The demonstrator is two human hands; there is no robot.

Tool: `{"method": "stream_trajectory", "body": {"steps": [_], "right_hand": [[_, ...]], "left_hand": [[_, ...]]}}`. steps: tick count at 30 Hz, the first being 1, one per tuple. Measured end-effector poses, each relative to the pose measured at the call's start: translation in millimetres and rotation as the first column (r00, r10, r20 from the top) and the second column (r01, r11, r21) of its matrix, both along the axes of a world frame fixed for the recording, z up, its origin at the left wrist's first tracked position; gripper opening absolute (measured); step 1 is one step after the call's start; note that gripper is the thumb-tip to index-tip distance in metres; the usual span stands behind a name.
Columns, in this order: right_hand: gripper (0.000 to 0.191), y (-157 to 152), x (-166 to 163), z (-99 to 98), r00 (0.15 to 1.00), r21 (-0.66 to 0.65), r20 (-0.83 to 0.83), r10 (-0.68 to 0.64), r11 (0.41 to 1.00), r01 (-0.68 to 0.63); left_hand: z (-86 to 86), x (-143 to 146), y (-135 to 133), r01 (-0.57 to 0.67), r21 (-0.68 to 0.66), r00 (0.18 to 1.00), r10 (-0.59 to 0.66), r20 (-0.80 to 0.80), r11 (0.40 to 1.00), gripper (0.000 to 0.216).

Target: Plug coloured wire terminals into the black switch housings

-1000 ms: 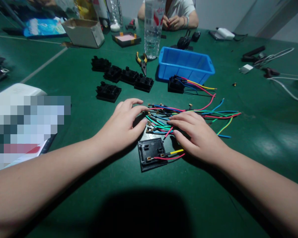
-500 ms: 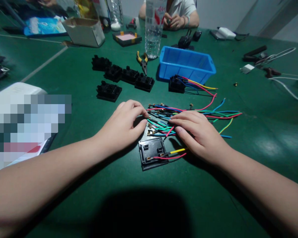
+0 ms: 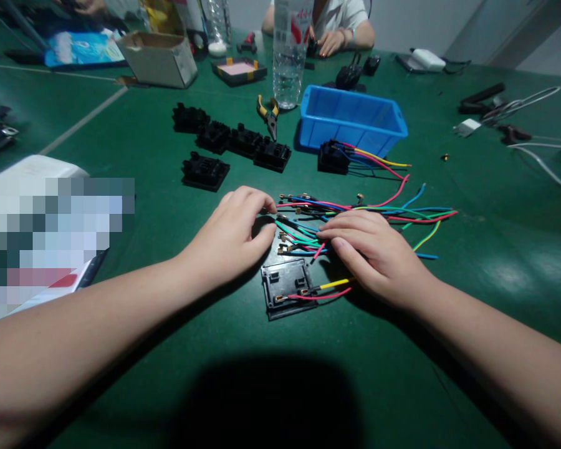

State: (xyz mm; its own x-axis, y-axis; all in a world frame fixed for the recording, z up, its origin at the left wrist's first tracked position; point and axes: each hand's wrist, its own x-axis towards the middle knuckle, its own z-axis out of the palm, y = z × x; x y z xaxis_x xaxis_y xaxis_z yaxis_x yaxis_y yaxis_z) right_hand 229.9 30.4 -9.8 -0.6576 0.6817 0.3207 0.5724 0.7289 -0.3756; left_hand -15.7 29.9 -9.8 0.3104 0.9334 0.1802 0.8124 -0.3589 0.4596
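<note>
A loose bundle of coloured wires (image 3: pixel 303 236) with brass terminals on their left ends lies in front of me. My left hand (image 3: pixel 245 218) is at those ends, thumb and index finger curved with a gap between them. Over the middle of the bundle rests my right hand (image 3: pixel 374 249), its fingers stretched out and touching the wires, the thumb apart. What lies under its palm is hidden. Just below the bundle is a square black plastic housing (image 3: pixel 287 284). A yellow wire (image 3: pixel 334 284) and a red wire are on it, running toward my right hand.
Several black housings (image 3: pixel 206 170) stand beyond my left hand, near yellow-handled pliers (image 3: pixel 268 115). A wired black housing (image 3: pixel 333 157) sits before a blue bin (image 3: pixel 355 118). Behind are a water bottle (image 3: pixel 287 62), a cardboard box (image 3: pixel 161 59) and another person's hand (image 3: pixel 331 42).
My left thumb and index finger have drawn slightly back from the terminals. My right hand has barely moved. Across the table, the other person's hands have shifted.
</note>
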Motion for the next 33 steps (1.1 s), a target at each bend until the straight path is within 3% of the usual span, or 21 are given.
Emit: {"method": "stream_trajectory", "body": {"steps": [9,16,22,24,28,33], "right_hand": [[0.027,-1,-1,0.9,0.999,0.009,-0.041,0.017,1.000,-0.017],[0.025,0,0,-0.2,0.999,0.018,-0.039,0.024,1.000,-0.024],[0.017,1,0,-1.1,1.000,0.029,-0.011,0.007,1.000,-0.006],[0.016,1,0,-1.5,1.000,0.020,-0.005,0.003,1.000,-0.003],[0.015,2,0,-2.1,1.000,-0.011,0.022,0.010,1.000,-0.010],[0.016,2,0,-2.5,1.000,-0.014,0.024,0.004,1.000,-0.004]], "left_hand": [[-0.5,0,0,0.034,0.002,0.999,-0.034,0.005,0.999,0.027],[-2.2,-1,1,0.053,0.012,0.999,-0.053,-0.007,0.999,0.019],[3.1,-1,-1,-0.049,0.052,0.977,0.037,0.211,0.997,0.012],[1.5,-2,0,-0.097,0.098,0.929,0.054,0.366,0.990,0.009],[-6.3,-5,4,-0.107,0.209,0.754,-0.058,0.654,0.972,0.009],[-9.3,-2,5,-0.155,0.258,0.571,-0.127,0.811,0.954,0.010]]}}
